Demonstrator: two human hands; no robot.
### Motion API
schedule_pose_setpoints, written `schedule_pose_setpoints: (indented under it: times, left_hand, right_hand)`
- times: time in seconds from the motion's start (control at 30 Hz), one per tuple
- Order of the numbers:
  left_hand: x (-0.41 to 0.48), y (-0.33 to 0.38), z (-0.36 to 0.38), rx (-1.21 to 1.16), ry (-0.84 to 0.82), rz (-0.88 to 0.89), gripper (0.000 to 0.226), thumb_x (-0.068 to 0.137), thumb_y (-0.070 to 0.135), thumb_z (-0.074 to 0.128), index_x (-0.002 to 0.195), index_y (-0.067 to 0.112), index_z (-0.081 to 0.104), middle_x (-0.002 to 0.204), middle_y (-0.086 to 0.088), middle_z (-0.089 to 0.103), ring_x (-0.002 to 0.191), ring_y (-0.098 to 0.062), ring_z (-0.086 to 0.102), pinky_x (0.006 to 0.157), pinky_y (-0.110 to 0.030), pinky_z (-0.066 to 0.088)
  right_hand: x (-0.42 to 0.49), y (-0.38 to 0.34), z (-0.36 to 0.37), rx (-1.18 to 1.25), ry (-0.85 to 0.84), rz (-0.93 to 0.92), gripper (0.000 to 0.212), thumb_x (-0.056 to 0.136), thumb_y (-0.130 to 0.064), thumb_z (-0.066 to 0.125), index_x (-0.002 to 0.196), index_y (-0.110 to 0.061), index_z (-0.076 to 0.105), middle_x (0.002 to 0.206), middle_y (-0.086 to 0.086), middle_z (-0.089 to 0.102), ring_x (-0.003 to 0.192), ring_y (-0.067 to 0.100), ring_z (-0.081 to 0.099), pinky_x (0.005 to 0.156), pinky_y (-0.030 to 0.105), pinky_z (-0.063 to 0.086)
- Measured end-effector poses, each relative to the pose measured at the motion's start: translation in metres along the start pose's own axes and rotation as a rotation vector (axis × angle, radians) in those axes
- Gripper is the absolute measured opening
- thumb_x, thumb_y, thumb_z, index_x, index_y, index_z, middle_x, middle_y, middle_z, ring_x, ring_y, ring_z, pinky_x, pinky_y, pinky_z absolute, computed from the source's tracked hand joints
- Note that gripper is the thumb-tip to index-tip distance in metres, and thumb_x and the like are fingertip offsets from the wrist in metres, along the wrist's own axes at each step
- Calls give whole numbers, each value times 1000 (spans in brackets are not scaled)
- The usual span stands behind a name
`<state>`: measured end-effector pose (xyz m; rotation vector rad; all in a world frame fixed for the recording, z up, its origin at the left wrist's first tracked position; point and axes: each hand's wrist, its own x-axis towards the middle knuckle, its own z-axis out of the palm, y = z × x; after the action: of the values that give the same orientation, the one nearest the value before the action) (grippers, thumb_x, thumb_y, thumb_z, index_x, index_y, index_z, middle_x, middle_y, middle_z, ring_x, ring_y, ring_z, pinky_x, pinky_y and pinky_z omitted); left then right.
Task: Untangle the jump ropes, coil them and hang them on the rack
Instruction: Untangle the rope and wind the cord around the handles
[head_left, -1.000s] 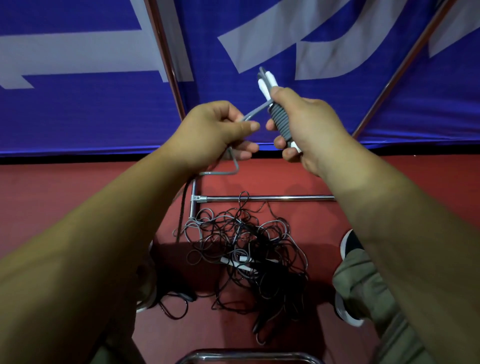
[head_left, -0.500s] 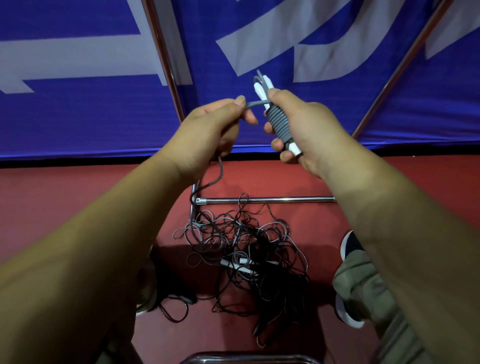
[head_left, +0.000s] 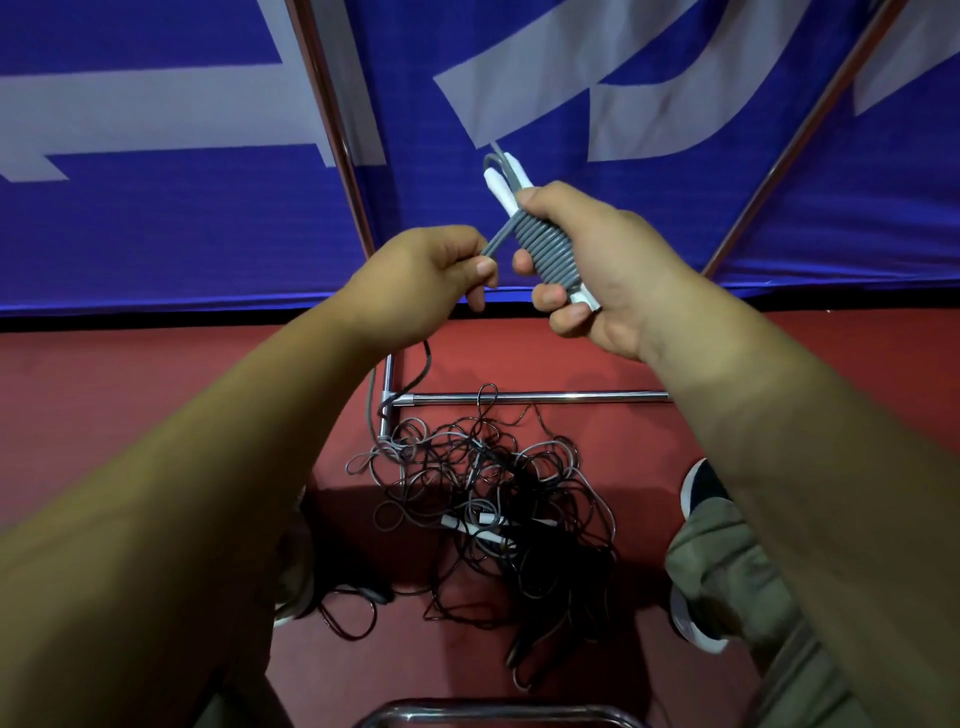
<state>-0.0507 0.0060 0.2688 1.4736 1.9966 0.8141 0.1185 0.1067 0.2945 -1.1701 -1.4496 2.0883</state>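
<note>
The right hand (head_left: 597, 270), centre right of the frame, is curled tight round a pair of white handles (head_left: 501, 189) held side by side, with grey rope (head_left: 545, 249) already wound round them in neat turns. Just beside it the left hand (head_left: 421, 280) pinches the free run of that same rope between thumb and fingers, drawn taut up to the bundle. The slack (head_left: 426, 364) drops out below this hand towards the floor (head_left: 156, 395).

By my reading one rope is partly coiled. Its tail is not yet wrapped, and nothing is seen hung.

Lower centre, well below both hands, the tangle of jump ropes (head_left: 493, 493) lies in a loose heap of dark and grey loops, with at least one more white handle showing inside it. That heap is most of the work left. How many ropes it holds I cannot tell. A shoe (head_left: 698, 486) stands to its right.

Just beyond the heap runs a chrome bar (head_left: 545, 398) of the rack, low on the floor. Its slanted pole (head_left: 332, 130) rises to the top of the frame, bare, in front of the blue banner (head_left: 156, 208).
</note>
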Motion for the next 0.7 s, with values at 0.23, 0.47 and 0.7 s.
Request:
schedule_pose_setpoints:
  times: [0.23, 0.47, 0.7]
  left_hand:
    - [-2, 3, -4, -77, -25, -2, 22, 108, 25, 57, 93, 26, 72, 87, 1, 78, 68, -14, 60, 69, -35, 53]
    - [-6, 3, -24, -28, -60, 69, 23, 101, 18, 63, 80, 23, 70, 72, 5, 70, 62, 0, 57, 58, -22, 46]
    - [-11, 11, -38, -176, -197, 119, 13, 92, 10, 78, 103, 12, 82, 96, -3, 81, 92, -15, 76, 85, -28, 61]
  right_hand:
    - [-5, -2, 0, -30, -229, 54, 31, 103, -46, 59, 100, -15, 63, 78, 3, 61, 47, 13, 37, 43, 20, 21]
    - [-14, -2, -2, -178, -537, 224, 49, 95, -51, 57, 106, -5, 73, 78, 5, 64, 38, 9, 36, 38, 15, 25]
    - [-22, 7, 6, -373, -737, 365, 42, 95, -47, 57, 128, -24, 71, 100, 23, 77, 42, 17, 57, 35, 19, 39]
